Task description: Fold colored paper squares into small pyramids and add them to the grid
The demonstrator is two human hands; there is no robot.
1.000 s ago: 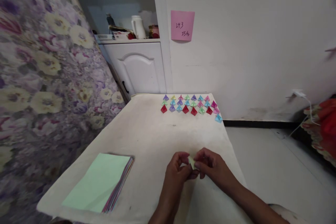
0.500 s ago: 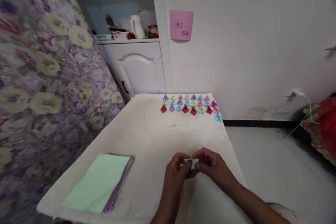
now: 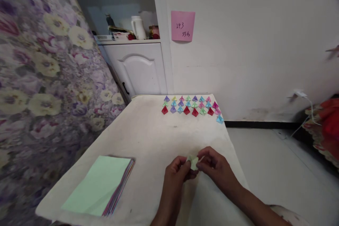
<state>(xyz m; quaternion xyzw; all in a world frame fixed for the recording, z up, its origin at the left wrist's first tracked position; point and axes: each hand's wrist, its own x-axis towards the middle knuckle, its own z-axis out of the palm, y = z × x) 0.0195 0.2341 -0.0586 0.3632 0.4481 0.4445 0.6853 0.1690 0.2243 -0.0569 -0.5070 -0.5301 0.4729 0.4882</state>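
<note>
A small pale green folded paper piece [image 3: 193, 161] is held over the near part of the table. My left hand [image 3: 177, 172] pinches it from the left, thumb in front and fingers behind. My right hand [image 3: 215, 164] is closed at the paper's right edge, thumb and forefinger meeting there. The fingers hide part of its folds. Farther back lie rows of small folded paper pieces [image 3: 186, 110] in red, blue, green, purple and pink. To the left of my hands rests a stack of coloured paper [image 3: 97, 183] with a light green sheet on top.
The table has a cream cover [image 3: 148, 130] and reaches the wall. A floral curtain [image 3: 47, 88] hangs along the left. Behind stands a white cabinet [image 3: 137, 67] with a white jug [image 3: 138, 28] on its shelf. A pink note [image 3: 183, 25] is on the wall.
The pale green paper has turned in my fingers and now shows a wider, more opened face. My right hand has shifted slightly upward, and the left hand slightly left.
</note>
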